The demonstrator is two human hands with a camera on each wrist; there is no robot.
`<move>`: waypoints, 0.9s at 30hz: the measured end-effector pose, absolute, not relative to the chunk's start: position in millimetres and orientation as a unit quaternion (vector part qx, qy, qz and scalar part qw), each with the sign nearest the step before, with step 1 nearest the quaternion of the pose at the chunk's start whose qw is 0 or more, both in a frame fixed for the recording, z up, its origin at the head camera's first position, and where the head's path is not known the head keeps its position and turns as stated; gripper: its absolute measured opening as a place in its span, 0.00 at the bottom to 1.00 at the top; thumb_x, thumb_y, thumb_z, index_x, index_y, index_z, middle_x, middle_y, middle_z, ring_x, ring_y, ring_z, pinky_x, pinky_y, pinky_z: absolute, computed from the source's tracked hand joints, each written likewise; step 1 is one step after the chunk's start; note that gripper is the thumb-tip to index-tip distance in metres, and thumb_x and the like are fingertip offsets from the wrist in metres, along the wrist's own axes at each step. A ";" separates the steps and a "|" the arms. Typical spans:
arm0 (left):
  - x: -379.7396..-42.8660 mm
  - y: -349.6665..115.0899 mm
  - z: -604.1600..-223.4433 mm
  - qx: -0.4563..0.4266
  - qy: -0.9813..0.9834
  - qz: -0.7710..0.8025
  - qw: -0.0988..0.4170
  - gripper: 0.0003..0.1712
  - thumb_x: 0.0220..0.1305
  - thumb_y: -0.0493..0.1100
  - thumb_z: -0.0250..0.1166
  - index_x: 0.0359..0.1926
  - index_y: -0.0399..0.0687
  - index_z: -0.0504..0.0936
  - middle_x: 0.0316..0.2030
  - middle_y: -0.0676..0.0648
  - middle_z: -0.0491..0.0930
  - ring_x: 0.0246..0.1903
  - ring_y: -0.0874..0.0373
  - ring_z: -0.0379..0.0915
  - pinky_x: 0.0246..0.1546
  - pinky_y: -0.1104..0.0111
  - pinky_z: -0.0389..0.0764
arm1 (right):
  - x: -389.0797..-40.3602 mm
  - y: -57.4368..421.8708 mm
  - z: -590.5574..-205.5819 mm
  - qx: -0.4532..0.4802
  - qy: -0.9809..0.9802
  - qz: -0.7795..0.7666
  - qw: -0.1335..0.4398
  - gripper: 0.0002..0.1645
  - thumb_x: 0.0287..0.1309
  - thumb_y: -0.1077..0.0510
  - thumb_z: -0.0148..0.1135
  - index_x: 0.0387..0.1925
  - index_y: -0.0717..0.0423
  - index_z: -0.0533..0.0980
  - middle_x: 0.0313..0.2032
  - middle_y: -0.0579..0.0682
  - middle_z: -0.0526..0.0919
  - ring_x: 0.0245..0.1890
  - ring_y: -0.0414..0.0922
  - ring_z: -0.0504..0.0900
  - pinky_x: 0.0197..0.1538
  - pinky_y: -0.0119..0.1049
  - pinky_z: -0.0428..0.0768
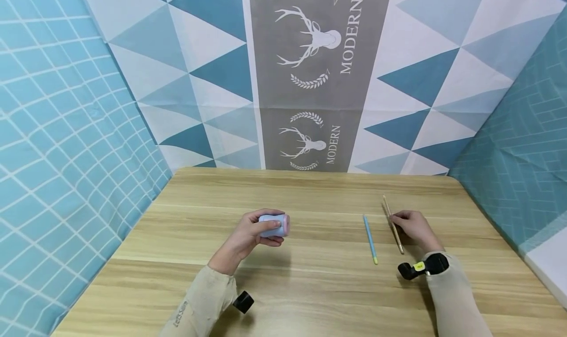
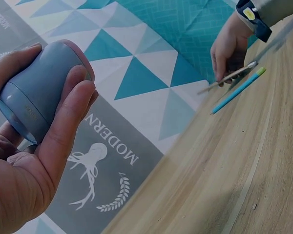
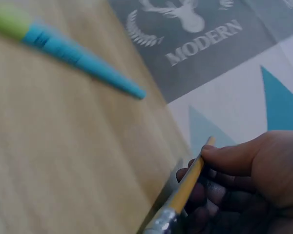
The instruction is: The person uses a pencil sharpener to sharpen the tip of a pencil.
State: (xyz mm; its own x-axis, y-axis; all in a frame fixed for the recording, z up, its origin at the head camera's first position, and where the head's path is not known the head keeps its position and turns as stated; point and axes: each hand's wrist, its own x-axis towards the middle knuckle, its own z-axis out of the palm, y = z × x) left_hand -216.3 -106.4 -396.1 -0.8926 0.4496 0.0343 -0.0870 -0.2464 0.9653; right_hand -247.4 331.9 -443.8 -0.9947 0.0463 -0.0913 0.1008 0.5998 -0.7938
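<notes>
My left hand [image 1: 265, 229] grips a small light blue, barrel-shaped device [image 2: 41, 90] with a pink end, thumb and fingers wrapped about its sides. It is held up over the table, its pink end facing right in the head view. On the right, my right hand [image 1: 415, 226] pinches a thin wooden pencil [image 3: 188, 183] between thumb and fingers. A silvery band [image 3: 162, 220] shows at the pencil's near end. Just left of it, a blue pencil [image 1: 369, 238] with a yellow-green end lies on the wooden table [image 1: 310, 278], touched by neither hand.
A patterned cloth with deer heads [image 1: 305, 81] hangs behind the table's far edge. Blue tiled-pattern cloth [image 1: 66, 130] covers the left side, and teal cloth [image 1: 522, 150] the right. Black wrist cameras [image 1: 242, 302] sit on both sleeves, and a white surface [image 1: 549, 263] borders the right edge.
</notes>
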 end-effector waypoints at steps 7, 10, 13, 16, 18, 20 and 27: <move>-216.4 -107.2 -395.0 0.159 0.583 0.779 0.169 0.14 0.62 0.33 0.63 0.47 0.48 0.86 0.42 0.37 0.75 0.27 0.51 0.84 0.32 0.60 0.88 | -245.3 324.4 -444.1 0.020 0.941 -0.337 -0.008 0.17 0.68 0.60 0.57 0.39 0.76 0.79 0.27 0.57 0.81 0.25 0.46 0.77 0.26 0.37 0.78; -215.9 -107.3 -395.1 0.159 0.580 0.781 0.169 0.14 0.62 0.33 0.63 0.45 0.51 0.86 0.41 0.37 0.75 0.27 0.52 0.84 0.31 0.60 0.88 | -244.3 321.1 -443.1 0.019 0.948 -0.317 -0.024 0.16 0.66 0.61 0.59 0.36 0.75 0.81 0.26 0.57 0.82 0.24 0.46 0.76 0.25 0.37 0.76; -215.4 -107.1 -396.3 0.157 0.577 0.783 0.169 0.14 0.62 0.32 0.63 0.44 0.52 0.86 0.41 0.38 0.76 0.26 0.52 0.84 0.31 0.60 0.88 | -243.5 320.4 -444.1 0.022 0.949 -0.314 -0.030 0.14 0.64 0.62 0.60 0.34 0.74 0.81 0.25 0.57 0.82 0.23 0.46 0.77 0.25 0.37 0.76; -215.2 -106.1 -398.3 0.154 0.581 0.780 0.172 0.13 0.63 0.32 0.63 0.45 0.52 0.86 0.41 0.38 0.76 0.26 0.52 0.84 0.31 0.61 0.88 | -242.5 322.1 -446.4 0.021 0.949 -0.313 -0.037 0.14 0.63 0.62 0.62 0.33 0.73 0.82 0.25 0.55 0.83 0.23 0.45 0.77 0.25 0.37 0.76; -215.0 -105.5 -399.2 0.148 0.584 0.779 0.175 0.13 0.63 0.32 0.63 0.45 0.50 0.86 0.41 0.37 0.76 0.26 0.52 0.84 0.31 0.61 0.88 | -242.1 323.4 -447.6 0.018 0.949 -0.313 -0.038 0.14 0.62 0.60 0.63 0.33 0.72 0.82 0.24 0.54 0.82 0.23 0.46 0.78 0.25 0.38 0.77; -215.0 -105.2 -399.4 0.142 0.586 0.778 0.177 0.13 0.63 0.32 0.64 0.47 0.47 0.86 0.42 0.37 0.75 0.26 0.51 0.83 0.31 0.61 0.88 | -241.8 324.2 -447.8 0.015 0.949 -0.313 -0.035 0.16 0.62 0.58 0.64 0.34 0.71 0.82 0.25 0.54 0.82 0.24 0.46 0.78 0.26 0.39 0.77; -216.6 -104.8 -398.5 0.144 0.593 0.773 0.174 0.15 0.63 0.33 0.64 0.50 0.40 0.84 0.41 0.37 0.76 0.26 0.52 0.84 0.31 0.61 0.88 | -240.3 323.7 -439.3 0.015 0.940 -0.340 -0.008 0.20 0.66 0.55 0.61 0.42 0.74 0.78 0.29 0.57 0.82 0.26 0.47 0.80 0.28 0.40 0.80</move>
State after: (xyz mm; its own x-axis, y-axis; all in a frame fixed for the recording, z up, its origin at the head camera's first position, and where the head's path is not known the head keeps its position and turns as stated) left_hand -216.6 -104.8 -398.5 -0.8976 0.4404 0.0170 -0.0979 -0.2368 0.9666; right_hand -240.3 323.7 -439.3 -0.9994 0.0342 0.0038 0.0238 0.7679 -0.6401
